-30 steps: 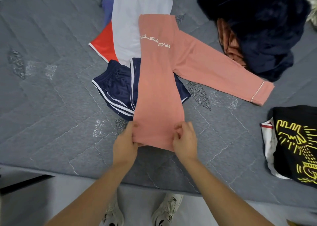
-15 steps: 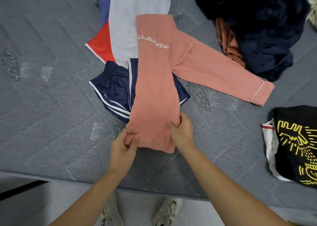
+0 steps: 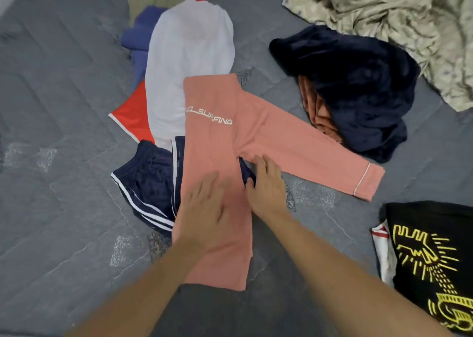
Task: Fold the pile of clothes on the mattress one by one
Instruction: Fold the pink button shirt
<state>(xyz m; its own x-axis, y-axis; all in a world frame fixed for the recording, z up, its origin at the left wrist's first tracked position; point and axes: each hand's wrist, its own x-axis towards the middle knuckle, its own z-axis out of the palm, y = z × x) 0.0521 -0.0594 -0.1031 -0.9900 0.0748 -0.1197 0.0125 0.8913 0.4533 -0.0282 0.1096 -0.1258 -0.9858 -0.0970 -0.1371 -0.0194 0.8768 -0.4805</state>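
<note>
Pink long-sleeved top (image 3: pixel 215 157), with "SURFING" printed in white across it, lies flat on the grey quilted mattress (image 3: pixel 58 106), its body folded into a long strip running toward me and one sleeve stretched out to my right, cuff with a thin white stripe at the far end. From my head view I see my left hand (image 3: pixel 204 211) resting flat on the folded strip, fingers straight and spread, a relaxed grip that clasps nothing; it is somewhat blurred. My right hand (image 3: pixel 266 185) lies at the strip's right edge just below where the sleeve branches off, fingers extended, touching the pink cloth and the bit of dark fabric peeking out there; its grip is likewise loose, with nothing pinched that I can make out. Under the top's left side lie navy shorts (image 3: pixel 146 180) with white side stripes, and beyond them a white garment (image 3: pixel 189 63) over a red piece (image 3: pixel 135 114) and some blue fabric (image 3: pixel 139 37). To the right sits a heap of dark navy plush cloth (image 3: pixel 358 86) with a rust-brown garment (image 3: pixel 317 111) tucked beneath it, near the sleeve. A black shirt with yellow print (image 3: pixel 432 255) lies at the right edge, and a crumpled beige sheet (image 3: pixel 384 17) fills the far right corner.
</note>
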